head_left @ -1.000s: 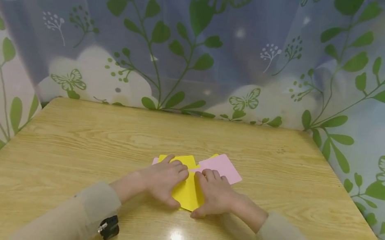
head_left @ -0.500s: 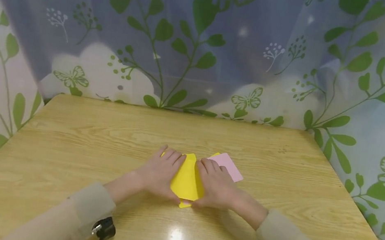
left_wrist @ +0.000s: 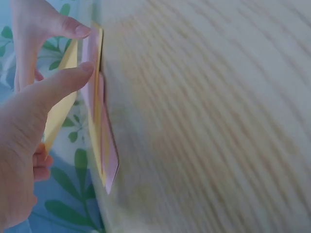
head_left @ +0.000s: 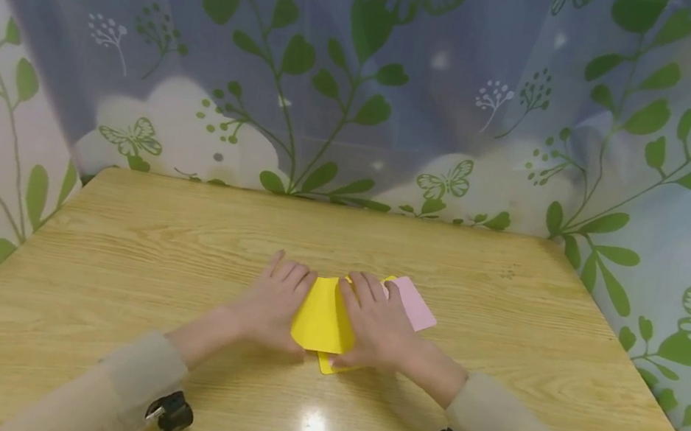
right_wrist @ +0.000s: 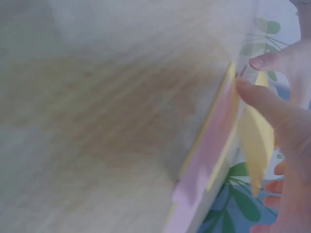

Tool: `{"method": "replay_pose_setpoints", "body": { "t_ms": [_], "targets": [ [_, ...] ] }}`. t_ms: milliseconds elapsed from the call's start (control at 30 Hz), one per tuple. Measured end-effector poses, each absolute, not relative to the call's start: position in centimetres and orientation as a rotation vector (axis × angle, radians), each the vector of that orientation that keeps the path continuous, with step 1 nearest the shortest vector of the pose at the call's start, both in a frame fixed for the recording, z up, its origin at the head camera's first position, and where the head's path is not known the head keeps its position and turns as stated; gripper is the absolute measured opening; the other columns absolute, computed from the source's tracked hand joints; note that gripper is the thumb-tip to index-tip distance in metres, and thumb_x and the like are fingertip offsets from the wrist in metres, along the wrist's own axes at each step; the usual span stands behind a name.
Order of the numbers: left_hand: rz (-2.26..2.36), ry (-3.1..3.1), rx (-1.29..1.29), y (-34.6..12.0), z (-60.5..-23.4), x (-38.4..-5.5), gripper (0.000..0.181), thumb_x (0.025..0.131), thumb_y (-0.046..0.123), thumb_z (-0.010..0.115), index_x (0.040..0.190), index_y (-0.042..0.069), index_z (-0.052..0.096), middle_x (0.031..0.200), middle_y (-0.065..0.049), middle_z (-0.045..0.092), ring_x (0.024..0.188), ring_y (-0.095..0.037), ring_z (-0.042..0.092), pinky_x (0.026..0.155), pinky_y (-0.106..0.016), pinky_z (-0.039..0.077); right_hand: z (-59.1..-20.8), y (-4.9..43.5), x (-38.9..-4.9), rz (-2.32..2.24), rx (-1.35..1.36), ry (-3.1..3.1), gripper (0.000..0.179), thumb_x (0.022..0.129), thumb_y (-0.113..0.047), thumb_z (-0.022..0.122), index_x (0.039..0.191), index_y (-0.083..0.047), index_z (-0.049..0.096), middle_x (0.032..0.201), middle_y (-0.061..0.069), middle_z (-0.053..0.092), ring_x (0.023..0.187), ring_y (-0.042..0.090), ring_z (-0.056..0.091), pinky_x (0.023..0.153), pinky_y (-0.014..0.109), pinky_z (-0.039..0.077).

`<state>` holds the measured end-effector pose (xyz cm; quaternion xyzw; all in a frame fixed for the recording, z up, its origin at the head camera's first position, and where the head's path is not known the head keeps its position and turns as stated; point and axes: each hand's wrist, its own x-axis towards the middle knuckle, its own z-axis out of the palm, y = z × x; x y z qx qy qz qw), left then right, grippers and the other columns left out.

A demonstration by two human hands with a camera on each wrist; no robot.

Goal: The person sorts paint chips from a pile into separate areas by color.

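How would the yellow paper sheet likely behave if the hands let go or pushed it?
The yellow paper is thin and bows up between the left hand and right hand, so it is probably floppy and springs flat. Lying on the glossy table, it would likely slide easily.

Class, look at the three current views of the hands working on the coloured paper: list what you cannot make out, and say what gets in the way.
- Head view: most of the pink sheet is hidden under the yellow paper and the right hand.
- Head view: the left hand covers the yellow paper's left edge.
- Both wrist views: the table is blurred; the number of stacked sheets cannot be counted.
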<state>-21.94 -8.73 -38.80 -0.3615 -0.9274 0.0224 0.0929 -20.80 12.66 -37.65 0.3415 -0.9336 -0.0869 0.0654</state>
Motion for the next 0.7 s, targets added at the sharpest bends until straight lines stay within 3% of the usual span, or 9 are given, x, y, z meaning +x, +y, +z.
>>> {"method": "replay_pose_setpoints", "body": {
  "t_ms": [300,533,700],
  "targets": [
    [-0.014,-2.724,-1.01,-10.9,-38.4,-21.6,0.112,0.058,0.072,0.067,0.133,-0.006,0.038,0.127,-0.017,0.041,0.12,-0.033,0.034,0.106,-0.056,0.01,-37.0,11.3,-21.7,-0.273,1.007,-2.842,0.114,0.058,-0.07,0.067,0.139,0.0,0.029,0.137,0.016,0.034,0.128,0.033,0.028,0.099,0.054,0.028],
    [0.031,-2.719,-0.933,-12.8,-38.1,-20.8,0.114,0.055,0.071,0.071,0.132,-0.007,0.037,0.125,-0.019,0.042,0.118,-0.035,0.036,0.106,-0.057,0.014,-37.2,9.9,-22.4,-0.149,1.031,-2.813,0.114,0.058,-0.077,0.064,0.137,-0.002,0.031,0.131,0.015,0.037,0.124,0.032,0.032,0.096,0.052,0.031],
    [0.035,-2.69,-0.915,-14.1,-37.9,-20.5,0.115,0.054,0.072,0.07,0.13,-0.008,0.039,0.123,-0.02,0.043,0.115,-0.035,0.037,0.104,-0.057,0.019,-36.9,8.5,-22.7,-0.099,1.035,-2.865,0.118,0.055,-0.071,0.071,0.139,-0.001,0.028,0.131,0.014,0.037,0.125,0.031,0.031,0.099,0.052,0.028]
  ]
}}
